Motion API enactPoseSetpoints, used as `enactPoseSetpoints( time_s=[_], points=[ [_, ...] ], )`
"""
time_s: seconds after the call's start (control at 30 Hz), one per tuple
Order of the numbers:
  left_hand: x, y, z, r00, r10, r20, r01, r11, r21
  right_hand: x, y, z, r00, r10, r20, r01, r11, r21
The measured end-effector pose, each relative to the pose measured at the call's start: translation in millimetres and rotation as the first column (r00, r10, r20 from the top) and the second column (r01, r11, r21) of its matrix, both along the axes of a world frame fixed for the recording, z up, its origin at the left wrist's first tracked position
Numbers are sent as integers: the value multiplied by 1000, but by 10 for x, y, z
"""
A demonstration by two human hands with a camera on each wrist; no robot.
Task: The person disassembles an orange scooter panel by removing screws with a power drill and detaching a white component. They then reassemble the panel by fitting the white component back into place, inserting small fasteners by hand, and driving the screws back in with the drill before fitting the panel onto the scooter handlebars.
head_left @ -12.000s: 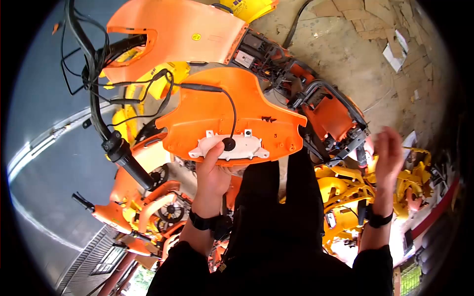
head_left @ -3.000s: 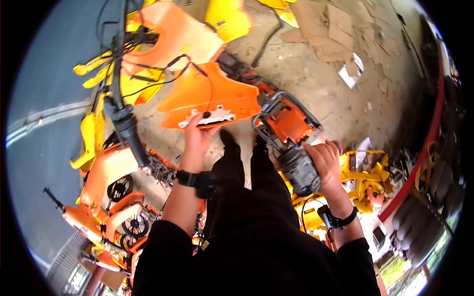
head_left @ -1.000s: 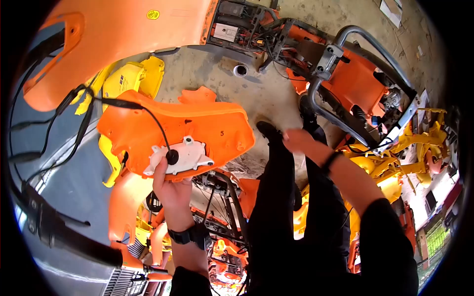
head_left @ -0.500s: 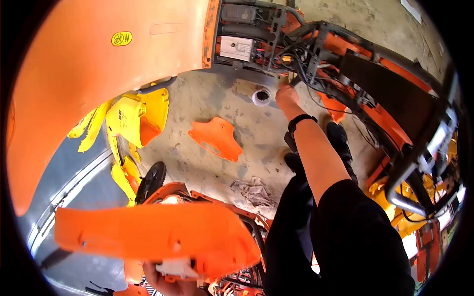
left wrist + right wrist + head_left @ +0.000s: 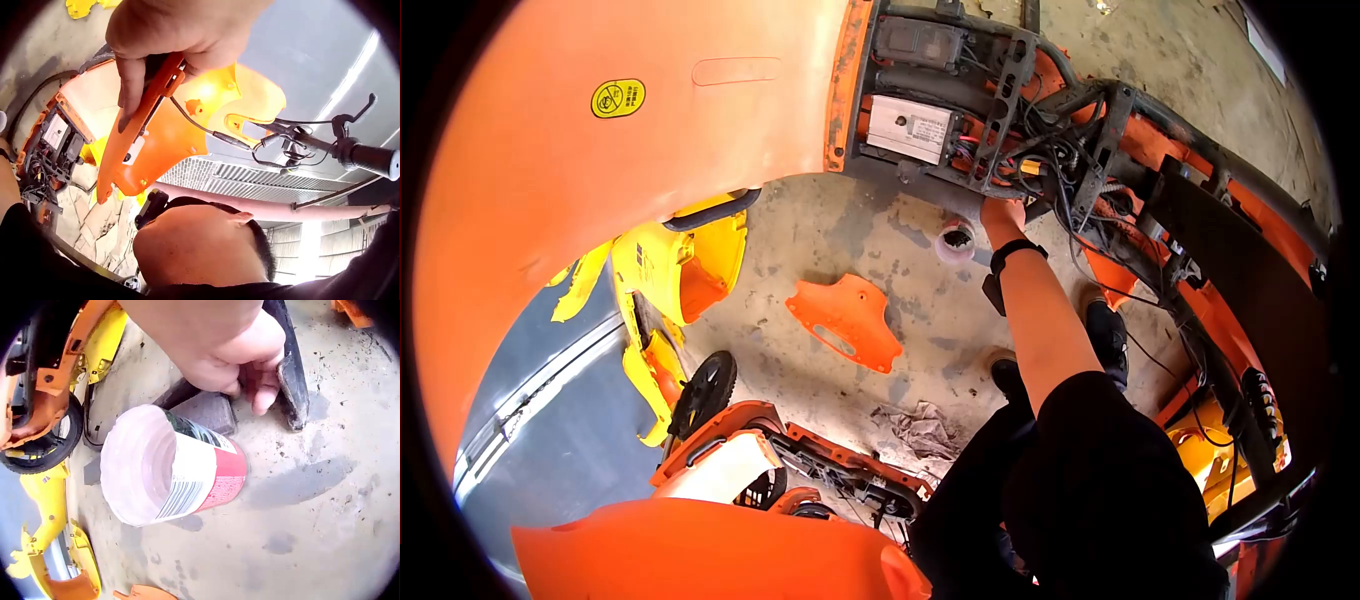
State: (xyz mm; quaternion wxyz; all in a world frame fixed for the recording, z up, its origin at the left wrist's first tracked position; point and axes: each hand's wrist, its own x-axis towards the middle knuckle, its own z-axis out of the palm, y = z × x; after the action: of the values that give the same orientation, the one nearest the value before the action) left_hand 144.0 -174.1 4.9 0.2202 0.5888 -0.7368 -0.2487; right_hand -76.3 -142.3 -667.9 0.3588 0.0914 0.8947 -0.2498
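Panel (image 5: 720,555) shifted lower, left fingers (image 5: 130,81) showing only wrist-side.

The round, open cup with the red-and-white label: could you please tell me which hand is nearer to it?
Right. The right hand is close beside the cup, while the left hand is farther off, gripping an orange plastic panel.

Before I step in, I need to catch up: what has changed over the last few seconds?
The right hand has let go of the dark object it gripped and reached down beside the cup on the floor. The left hand still grips the orange panel.
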Motion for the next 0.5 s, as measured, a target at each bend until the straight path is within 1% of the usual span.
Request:
enactPoseSetpoints(
  time_s=[0.03, 0.1, 0.2, 0.23, 0.27, 0.3, 0.33, 0.37, 0.4, 0.43, 0.5],
  points=[
    [-24, -28, -12, 1000, 4, -10, -4, 1000, 1, 3, -20, 47, 999, -21, -37, 20, 1000, -15],
    [-13, -26, -33, 1000, 10, -25, -10, 1000, 4, -42, -41, 207, 999, -31, -29, 30, 999, -21],
    [44, -37, 7, 998, 13, -62, -12, 1000, 20, -96, -62, 860, 994, -97, -47, 100, 992, 76],
    [72, -59, -7, 993, 20, -115, -13, 998, 60, -73, -19, 1104, 990, -98, -98, 104, 993, 59],
    [96, -102, -21, 957, 48, -286, 20, 974, 228, -4, 59, 1307, 983, -79, -164, 78, 997, -10],
    [121, -144, -36, 889, 132, -438, 55, 919, 390, 59, 161, 1567, 951, -69, -302, 58, 997, -45],
    [149, -185, -47, 807, 252, -534, 89, 842, 531, 173, 313, 1600, 939, -258, -227, 197, 946, -258],
    [19, -293, -4, 593, 377, -711, 456, 571, 683, 342, 409, 1649, 902, -420, -102, 335, 827, -451],
    [-150, -205, -6, 689, 355, -632, 333, 619, 711, 348, 506, 2195, 871, -479, 107, 460, 721, -519],
    [-295, -111, 8, 770, 339, -541, 208, 667, 715, 332, 633, 2910, 806, -500, 317, 585, 596, -549],
    [-297, -64, 89, 753, 373, -541, 251, 598, 761, 460, 914, 3664, 857, -333, 394, 516, 562, -646]
  ],
)
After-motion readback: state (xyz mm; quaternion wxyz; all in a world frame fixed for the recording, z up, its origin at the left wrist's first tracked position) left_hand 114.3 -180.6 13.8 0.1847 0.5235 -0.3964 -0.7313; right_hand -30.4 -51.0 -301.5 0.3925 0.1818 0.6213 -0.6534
